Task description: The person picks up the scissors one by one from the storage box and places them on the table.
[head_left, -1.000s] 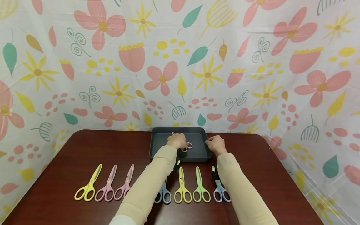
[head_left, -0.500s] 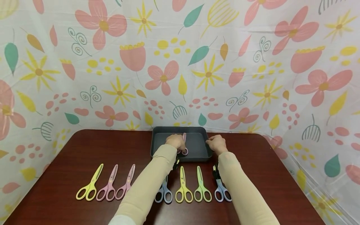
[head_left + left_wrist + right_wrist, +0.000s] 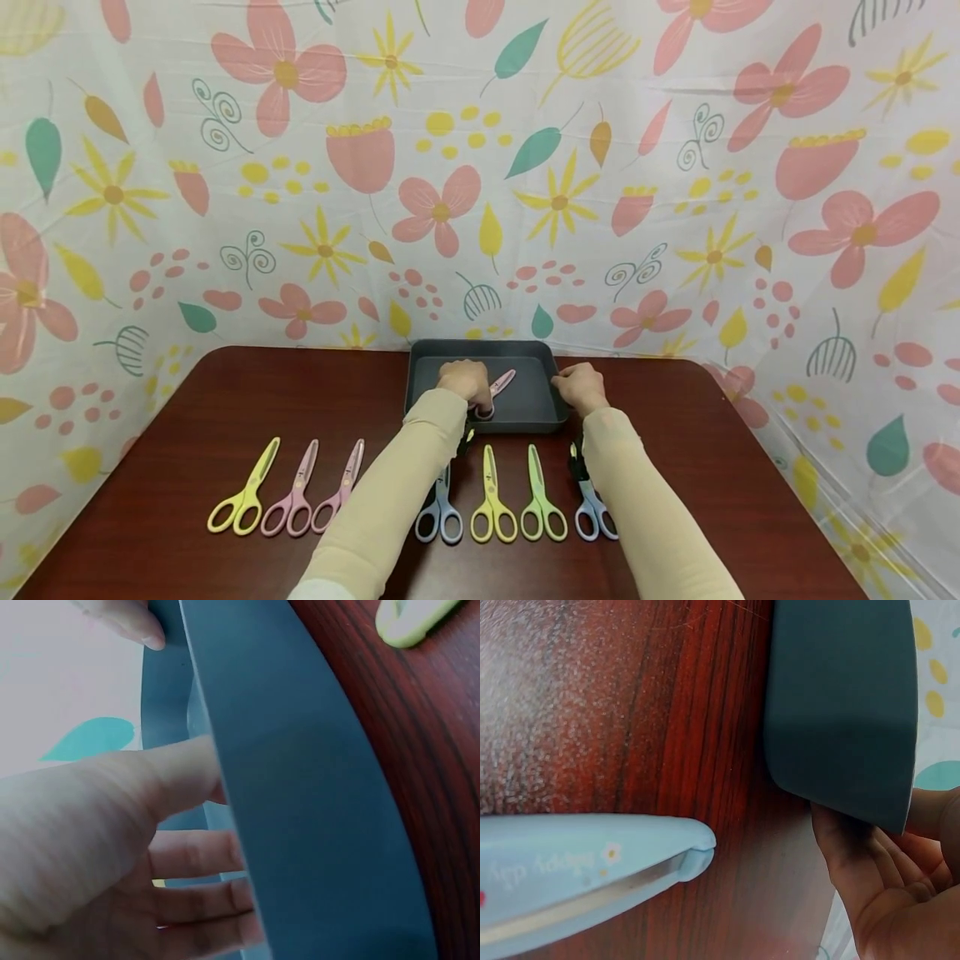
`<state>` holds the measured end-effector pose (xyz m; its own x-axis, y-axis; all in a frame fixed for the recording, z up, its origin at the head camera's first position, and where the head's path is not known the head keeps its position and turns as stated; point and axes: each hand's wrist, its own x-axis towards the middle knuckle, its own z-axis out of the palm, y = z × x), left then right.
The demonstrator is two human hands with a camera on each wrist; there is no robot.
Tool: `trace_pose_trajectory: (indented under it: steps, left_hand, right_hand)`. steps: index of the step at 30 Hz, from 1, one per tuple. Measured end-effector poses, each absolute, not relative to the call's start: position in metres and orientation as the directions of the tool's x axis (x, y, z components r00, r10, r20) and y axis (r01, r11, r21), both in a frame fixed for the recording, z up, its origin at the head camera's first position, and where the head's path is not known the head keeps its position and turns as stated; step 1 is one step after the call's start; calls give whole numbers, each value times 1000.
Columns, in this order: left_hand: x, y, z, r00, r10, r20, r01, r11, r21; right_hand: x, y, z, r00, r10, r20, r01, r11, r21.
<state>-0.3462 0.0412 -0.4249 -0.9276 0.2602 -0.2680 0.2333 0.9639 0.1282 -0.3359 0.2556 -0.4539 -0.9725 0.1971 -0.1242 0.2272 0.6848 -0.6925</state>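
My left hand point(image 3: 467, 382) was inside the dark grey rectangular plastic tray point(image 3: 534, 410) at the far edge of the reddish-brown wooden table point(image 3: 187, 417), fingers curled around the handle of the pink plastic scissors point(image 3: 495, 389), whose blade pointed up and to the right. My right hand point(image 3: 579, 388) gripped the tray's right rim, fingers curled over its edge.

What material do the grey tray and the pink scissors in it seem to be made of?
Grey tray: probably plastic or coated metal; its matte, even dark surface with thin walls and rounded corners leaves this open.
Pink scissors, held by the left hand: likely plastic, judging by the solid pastel colour; whether the blades have metal inside cannot be told.
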Motion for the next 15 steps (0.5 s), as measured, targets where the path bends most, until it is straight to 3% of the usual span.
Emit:
trace_pose_trajectory:
  steps: [15]
  left_hand:
    - [-350,26,-432,-948,270,-168,229,946,227]
  right_hand:
    - [-333,253,-454,-974,208,-92,214,700,-682]
